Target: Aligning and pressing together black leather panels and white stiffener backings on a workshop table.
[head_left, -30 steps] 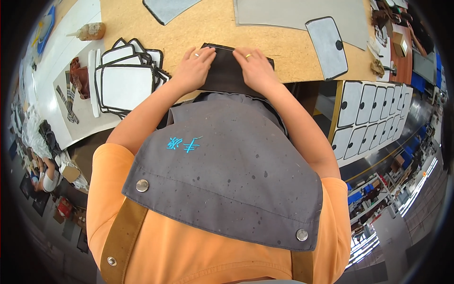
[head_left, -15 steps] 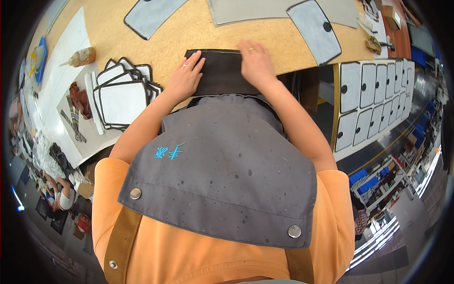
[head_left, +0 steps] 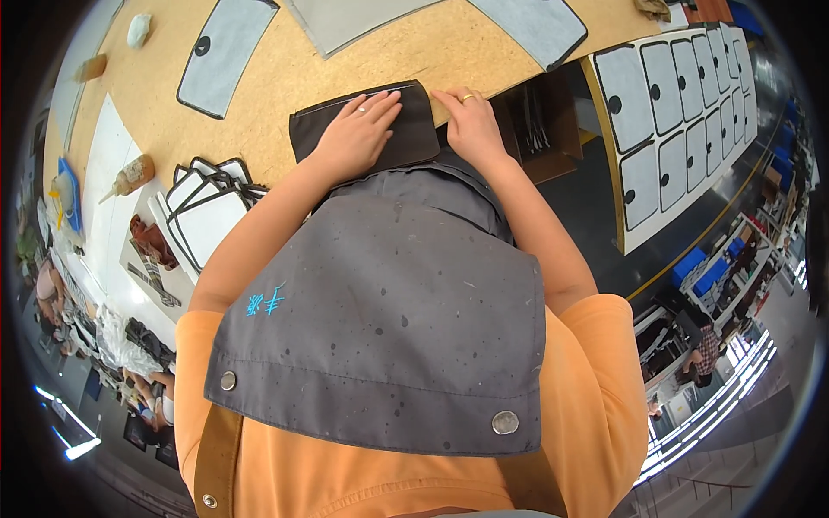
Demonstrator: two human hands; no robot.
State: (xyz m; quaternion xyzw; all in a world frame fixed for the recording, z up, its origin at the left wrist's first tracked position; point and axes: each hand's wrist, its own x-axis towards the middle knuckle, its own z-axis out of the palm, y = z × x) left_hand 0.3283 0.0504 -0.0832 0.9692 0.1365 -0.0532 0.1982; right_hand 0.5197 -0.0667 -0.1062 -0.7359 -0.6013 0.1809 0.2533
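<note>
Black material makes up the folded-looking piece [head_left: 413, 131] between 11 and 12 o'clock in the view, lying at the near edge of the tan table [head_left: 246, 129], its right end higher, a pale line along its upper margin. The left hand [head_left: 358, 134] lies flat upon it, fingers extended and slightly parted, gripping nothing. The right hand [head_left: 471, 125] is at its 3 o'clock edge, fingers partly curled; I cannot tell whether they pinch the material.

Taken from the black piece, a grey panel [head_left: 229, 53] lies at 10 o'clock, a large grey sheet [head_left: 345, 19] at 12, and another panel [head_left: 535, 30] at 2. Black-edged white pieces [head_left: 207, 217] are stacked at 8, a bottle [head_left: 132, 175] near 9.
</note>
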